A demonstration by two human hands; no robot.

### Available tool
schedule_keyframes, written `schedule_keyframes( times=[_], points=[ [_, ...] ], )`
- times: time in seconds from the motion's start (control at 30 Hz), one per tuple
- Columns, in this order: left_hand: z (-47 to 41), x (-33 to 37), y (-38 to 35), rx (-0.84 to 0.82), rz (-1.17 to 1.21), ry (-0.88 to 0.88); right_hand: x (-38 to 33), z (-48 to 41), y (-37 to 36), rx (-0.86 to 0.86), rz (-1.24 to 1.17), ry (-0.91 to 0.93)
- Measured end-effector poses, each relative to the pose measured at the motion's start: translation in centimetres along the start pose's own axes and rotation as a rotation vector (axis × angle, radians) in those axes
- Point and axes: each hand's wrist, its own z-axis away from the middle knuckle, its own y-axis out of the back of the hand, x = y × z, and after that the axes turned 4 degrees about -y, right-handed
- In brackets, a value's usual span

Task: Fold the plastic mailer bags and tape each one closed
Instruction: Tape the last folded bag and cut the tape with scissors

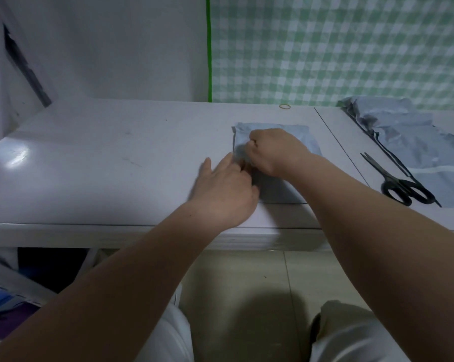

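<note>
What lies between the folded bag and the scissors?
Head view: only bare table, crossed by a thin dark seam, between bag and scissors.

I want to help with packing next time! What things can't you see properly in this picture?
- Head view: whether any tape is on the mailer bag; the left hand and right hand cover its folded edge.
- Head view: how many bags are in the pile; the picture's right edge cuts it off.
- Head view: what is stored under the table; it is too dark there.
</note>
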Motion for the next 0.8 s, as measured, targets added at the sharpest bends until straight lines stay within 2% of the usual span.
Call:
schedule_keyframes(
  times=[0.07,0.17,0.23,0.37,0.53,0.8],
  points=[
    [0.0,0.2,-0.2,-0.031,0.016,0.02,0.7,-0.3,0.1,0.004,-0.152,-0.043],
    [0.1,0.5,-0.2,-0.067,0.039,0.056,2.4,-0.2,0.1,0.019,-0.606,-0.152],
    [0.2,0.6,-0.2,-0.078,0.047,0.065,3.1,0.1,0.0,0.007,-0.787,-0.203],
    [0.2,0.6,-0.3,-0.089,0.055,0.071,3.4,0.1,-0.4,-0.046,-0.812,-0.217],
    [0.5,0.6,0.0,-0.1,0.067,0.066,3.4,-0.2,-0.4,-0.018,-0.818,-0.237],
    [0.4,0.8,0.2,-0.125,0.039,0.084,4.1,-0.3,0.1,0.038,-0.586,-0.233]
  ],
)
